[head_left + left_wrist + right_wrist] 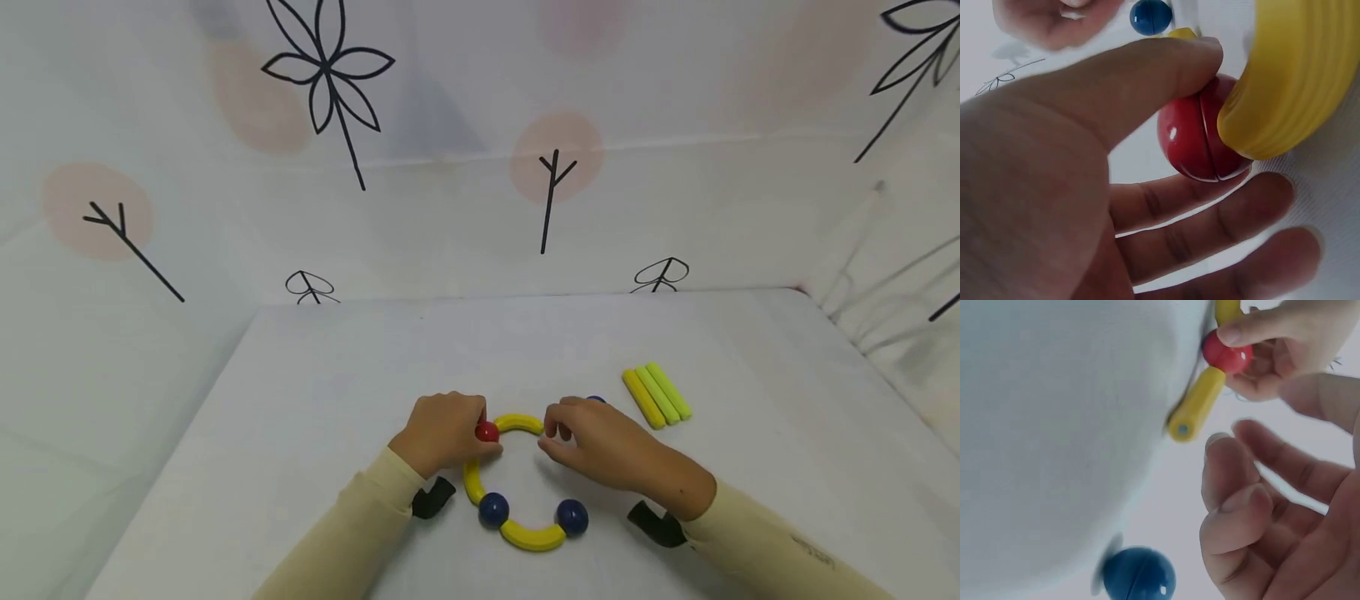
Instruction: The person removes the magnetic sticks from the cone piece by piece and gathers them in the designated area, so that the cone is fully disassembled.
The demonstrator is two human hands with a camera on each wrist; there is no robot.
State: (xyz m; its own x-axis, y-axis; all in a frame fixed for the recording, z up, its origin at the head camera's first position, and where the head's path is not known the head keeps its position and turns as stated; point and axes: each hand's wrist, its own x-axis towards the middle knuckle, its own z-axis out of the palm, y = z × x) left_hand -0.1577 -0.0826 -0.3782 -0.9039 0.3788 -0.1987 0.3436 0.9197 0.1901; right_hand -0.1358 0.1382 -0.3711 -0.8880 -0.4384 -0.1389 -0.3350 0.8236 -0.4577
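Note:
My left hand [446,432] holds a glossy red ball [487,432] between thumb and fingers, as the left wrist view shows up close. One curved yellow piece [520,422] extends right from this ball; another [472,483] runs down to a dark blue ball [493,510]. A third yellow curve [532,537] links that ball to a second blue ball [573,517]. Near the top piece's free end, my right hand [611,446] hovers with fingers loosely bent and nothing in them. In the right wrist view, that yellow end [1184,429] has a small socket and stands apart from the fingers.
Another blue ball [595,398] lies behind my right hand, mostly hidden in the head view. Several yellow and lime sticks [656,396] lie side by side to the right. White cloth with line-drawn plants [551,200] rises behind the white table [360,350].

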